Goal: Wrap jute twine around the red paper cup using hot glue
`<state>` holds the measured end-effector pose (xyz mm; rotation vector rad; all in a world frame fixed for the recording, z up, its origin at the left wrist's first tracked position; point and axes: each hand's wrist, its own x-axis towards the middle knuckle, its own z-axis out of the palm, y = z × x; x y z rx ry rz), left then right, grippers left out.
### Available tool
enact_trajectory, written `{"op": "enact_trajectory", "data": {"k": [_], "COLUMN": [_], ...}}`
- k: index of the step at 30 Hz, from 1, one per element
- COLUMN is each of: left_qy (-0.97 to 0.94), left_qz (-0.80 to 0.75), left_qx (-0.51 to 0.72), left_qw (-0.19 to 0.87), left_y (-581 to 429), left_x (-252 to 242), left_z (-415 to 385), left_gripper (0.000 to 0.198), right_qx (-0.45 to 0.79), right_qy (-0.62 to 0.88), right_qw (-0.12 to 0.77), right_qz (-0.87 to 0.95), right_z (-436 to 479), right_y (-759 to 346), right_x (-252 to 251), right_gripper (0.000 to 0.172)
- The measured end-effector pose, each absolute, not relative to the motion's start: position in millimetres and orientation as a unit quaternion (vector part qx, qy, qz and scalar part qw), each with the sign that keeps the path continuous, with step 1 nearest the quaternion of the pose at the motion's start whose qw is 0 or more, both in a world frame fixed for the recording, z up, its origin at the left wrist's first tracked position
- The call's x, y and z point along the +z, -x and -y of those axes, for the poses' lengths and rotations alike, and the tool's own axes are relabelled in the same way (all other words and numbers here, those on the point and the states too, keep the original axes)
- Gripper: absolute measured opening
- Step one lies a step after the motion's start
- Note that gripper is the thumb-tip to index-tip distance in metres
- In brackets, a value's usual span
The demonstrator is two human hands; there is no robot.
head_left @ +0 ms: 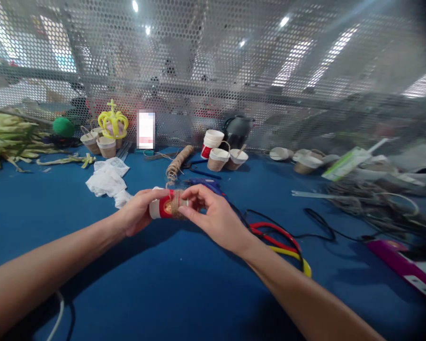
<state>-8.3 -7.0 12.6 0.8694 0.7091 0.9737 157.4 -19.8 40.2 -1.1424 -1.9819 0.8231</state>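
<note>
A red and white paper cup [166, 206] lies on its side in the air between my hands, its bottom end wound with brown twine [178, 204]. My left hand [139, 208] is wrapped round the white rim end. With bent fingers and thumb, my right hand [208, 210] grips the twine-wound end. From the cup a strand runs up to a roll of twine [179, 161] on the blue table [184, 284]. Partly hidden behind my right hand is a blue glue gun [208, 183].
Twine-covered cups [218, 160] stand at the back beside stacked paper cups [213, 138]. A crumpled white cloth [110, 179] lies left, near a yellow crown-shaped piece [112, 121]. Cables [275, 232] and a purple power strip [401, 263] lie right. A perforated metal screen [199, 61] closes off the back.
</note>
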Motion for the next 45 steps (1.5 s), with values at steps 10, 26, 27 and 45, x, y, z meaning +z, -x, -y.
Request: {"op": "enact_trajectory", "data": {"k": [10,26,27,45], "left_qy": [-0.426,-0.646,-0.648,-0.675], "left_qz": [-0.413,-0.490,-0.489,-0.512], "left_qx": [0.461,0.338,0.334,0.262], "left_qw": [0.660,0.478,0.479,0.462], "left_y": [8.2,8.5,8.7,12.9], "left_x": [6.5,-3.4,-4.0,4.5], "left_z": [6.2,9.4,8.8,5.1], "left_gripper": [0.020,0.028,0.028,0.032], "right_qx": [0.316,0.225,0.239,0.414], "right_qy": [0.449,0.711,0.708,0.546], "right_qw": [0.299,0.148,0.160,0.218], "right_qz": [0.780,0.649,0.645,0.695], "right_z": [15.5,-67.5,-65.7,39.8], "right_y": [-163.7,-218.4,-217.2,-208.3], "right_x": [44.9,9.4,9.7,54.8], "right_gripper": [0.011,0.020,0.020,0.021]}}
